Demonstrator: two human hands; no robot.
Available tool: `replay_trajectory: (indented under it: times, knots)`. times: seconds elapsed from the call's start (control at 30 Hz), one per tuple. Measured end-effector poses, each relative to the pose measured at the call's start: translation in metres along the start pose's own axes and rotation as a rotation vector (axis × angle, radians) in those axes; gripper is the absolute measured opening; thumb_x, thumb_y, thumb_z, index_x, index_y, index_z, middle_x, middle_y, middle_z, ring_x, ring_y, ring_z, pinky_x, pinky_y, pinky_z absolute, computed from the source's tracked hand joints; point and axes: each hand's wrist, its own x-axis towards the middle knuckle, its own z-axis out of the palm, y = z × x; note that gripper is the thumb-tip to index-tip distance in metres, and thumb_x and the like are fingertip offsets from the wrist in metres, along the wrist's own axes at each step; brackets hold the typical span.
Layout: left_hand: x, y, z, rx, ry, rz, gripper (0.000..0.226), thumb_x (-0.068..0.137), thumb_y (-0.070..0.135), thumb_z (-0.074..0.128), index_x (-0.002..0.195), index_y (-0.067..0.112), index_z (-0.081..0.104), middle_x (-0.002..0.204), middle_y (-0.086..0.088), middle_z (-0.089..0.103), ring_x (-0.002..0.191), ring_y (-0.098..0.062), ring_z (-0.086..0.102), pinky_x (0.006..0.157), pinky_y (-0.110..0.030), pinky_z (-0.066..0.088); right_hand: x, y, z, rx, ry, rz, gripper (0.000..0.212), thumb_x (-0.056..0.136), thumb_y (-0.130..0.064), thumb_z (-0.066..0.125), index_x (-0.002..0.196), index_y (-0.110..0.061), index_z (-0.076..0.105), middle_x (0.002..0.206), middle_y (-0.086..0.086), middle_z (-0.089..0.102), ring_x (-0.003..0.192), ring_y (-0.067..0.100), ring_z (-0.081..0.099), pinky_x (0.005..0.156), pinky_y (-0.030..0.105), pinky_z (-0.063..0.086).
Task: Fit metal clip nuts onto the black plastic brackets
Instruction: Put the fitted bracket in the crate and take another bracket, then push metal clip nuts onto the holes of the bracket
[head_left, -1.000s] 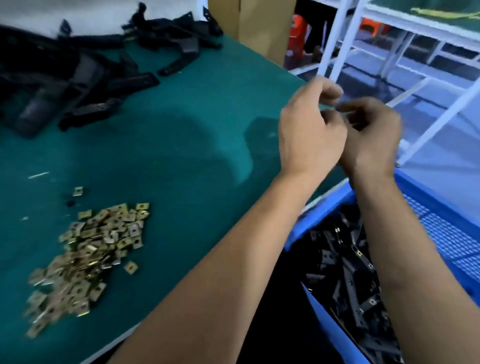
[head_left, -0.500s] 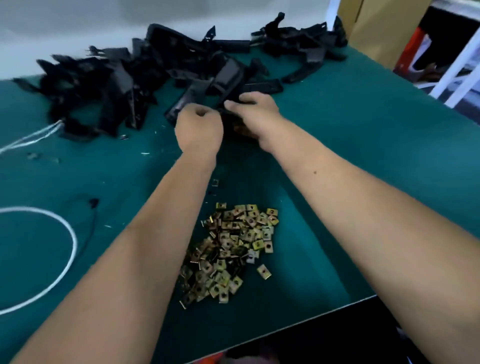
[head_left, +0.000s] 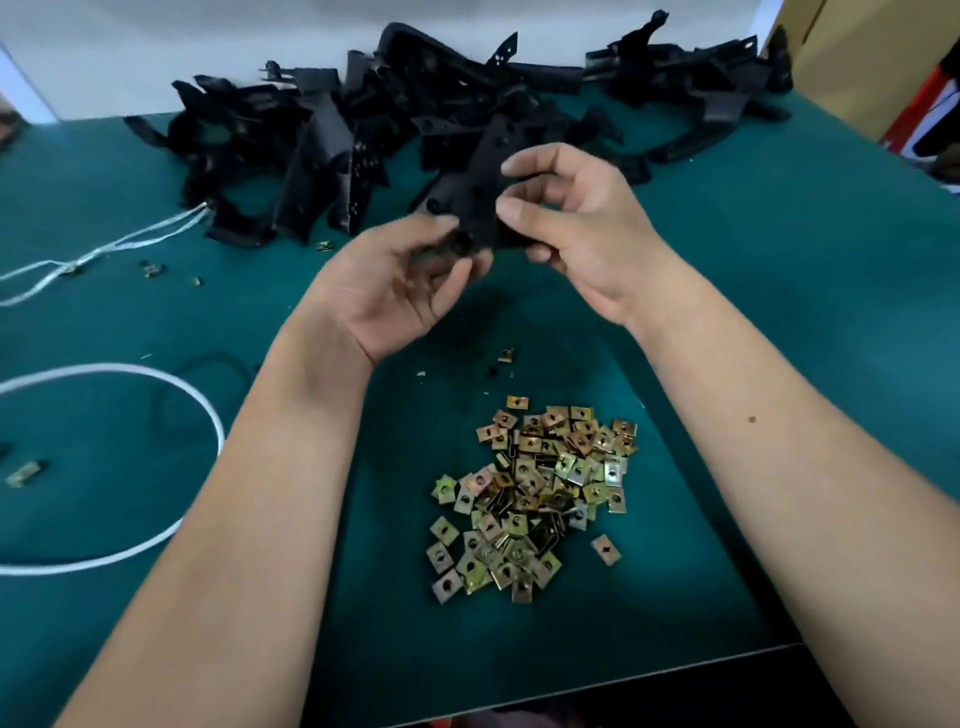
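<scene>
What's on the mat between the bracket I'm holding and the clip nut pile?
Head view: mostly bare green mat, with one stray clip nut and small dark bits between the held bracket and the clip nut pile.

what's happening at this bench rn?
A person is holding one black plastic bracket up over the green table, the left hand gripping its near end and the right hand pinching its side. No clip nut can be seen on it. The loose pile of metal clip nuts lies on the table nearer the person, between the forearms. More brackets are heaped at the far edge.
</scene>
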Motion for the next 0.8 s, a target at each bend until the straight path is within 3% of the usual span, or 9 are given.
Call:
replay_trajectory:
  times: [0.07,0.13,0.27,0.33,0.43,0.57,0.63,0.7,0.8]
  knots:
    - [-0.007,-0.003,-0.01,0.065,-0.022,0.025,0.013,0.096,0.004,0.055,0.106,0.007,0.063,0.091,-0.008,0.074,0.082,-0.021,0.076,0.065,-0.019,0.059,-0.003,0.007,0.001,-0.237,0.03,0.029,0.03,0.091,-0.02,0.077,0.116,-0.017,0.059,0.104,0.009,0.067,0.085,0.014,0.061,0.064,0.028,0.05]
    - [-0.013,-0.005,-0.017,0.115,-0.031,0.076,0.024,0.092,-0.002,0.055,0.114,0.006,0.061,0.095,-0.01,0.076,0.088,-0.022,0.076,0.068,-0.023,0.06,-0.009,0.012,-0.003,-0.489,0.067,0.013,0.03,0.09,-0.033,0.078,0.11,-0.018,0.062,0.102,0.004,0.067,0.085,0.011,0.06,0.072,0.032,0.052]
    - [-0.013,-0.007,-0.027,0.039,0.082,0.224,0.035,0.089,-0.014,0.056,0.122,0.0,0.056,0.101,-0.019,0.07,0.096,-0.03,0.074,0.073,-0.032,0.061,-0.028,0.005,-0.022,-0.847,-0.393,0.094,0.014,0.08,-0.036,0.085,0.088,-0.027,0.078,0.082,-0.008,0.074,0.067,-0.001,0.055,0.064,0.019,0.046]
    - [-0.011,-0.007,-0.027,-0.002,0.138,0.251,0.046,0.089,-0.015,0.058,0.133,-0.002,0.051,0.106,-0.022,0.066,0.097,-0.032,0.073,0.075,-0.036,0.062,-0.033,0.003,-0.02,-0.91,-0.492,0.101,0.015,0.077,-0.033,0.088,0.088,-0.032,0.079,0.082,-0.01,0.074,0.064,-0.001,0.051,0.061,0.017,0.042]
    - [-0.01,-0.007,-0.03,-0.06,0.136,0.27,0.043,0.087,-0.01,0.068,0.121,0.01,0.051,0.099,-0.016,0.07,0.093,-0.031,0.075,0.075,-0.038,0.061,-0.033,0.005,-0.013,-0.874,-0.487,0.071,0.015,0.077,-0.026,0.089,0.087,-0.03,0.078,0.079,-0.01,0.073,0.063,0.001,0.049,0.06,0.017,0.04]
    - [-0.01,-0.006,-0.032,-0.006,0.084,0.283,0.044,0.084,-0.001,0.073,0.125,0.003,0.055,0.102,-0.014,0.071,0.096,-0.027,0.075,0.074,-0.033,0.061,-0.034,0.006,-0.012,-0.799,-0.456,0.037,0.014,0.079,-0.019,0.088,0.084,-0.024,0.076,0.079,-0.012,0.074,0.069,0.002,0.062,0.069,0.016,0.049]
    - [-0.007,-0.006,-0.032,-0.018,0.056,0.286,0.037,0.082,0.0,0.073,0.117,0.0,0.06,0.097,-0.013,0.075,0.096,-0.027,0.075,0.078,-0.034,0.061,-0.035,0.009,-0.005,-0.652,-0.379,-0.004,0.012,0.081,-0.01,0.086,0.088,-0.012,0.076,0.084,0.0,0.077,0.076,0.01,0.069,0.077,0.023,0.055]
    - [-0.005,-0.008,-0.031,-0.018,0.028,0.274,0.029,0.08,0.002,0.074,0.108,0.002,0.065,0.096,-0.012,0.076,0.096,-0.026,0.075,0.081,-0.035,0.061,-0.036,0.012,0.005,-0.411,-0.221,-0.04,0.012,0.083,-0.002,0.082,0.091,-0.003,0.072,0.083,0.012,0.075,0.071,0.015,0.066,0.07,0.026,0.056]
    - [-0.003,-0.013,-0.027,0.029,0.0,0.238,0.027,0.081,0.004,0.072,0.108,0.004,0.067,0.097,-0.011,0.077,0.09,-0.023,0.076,0.076,-0.031,0.061,-0.034,0.014,0.014,-0.108,-0.038,-0.015,0.016,0.091,0.002,0.071,0.105,-0.005,0.072,0.079,0.007,0.068,0.069,0.014,0.06,0.063,0.025,0.051]
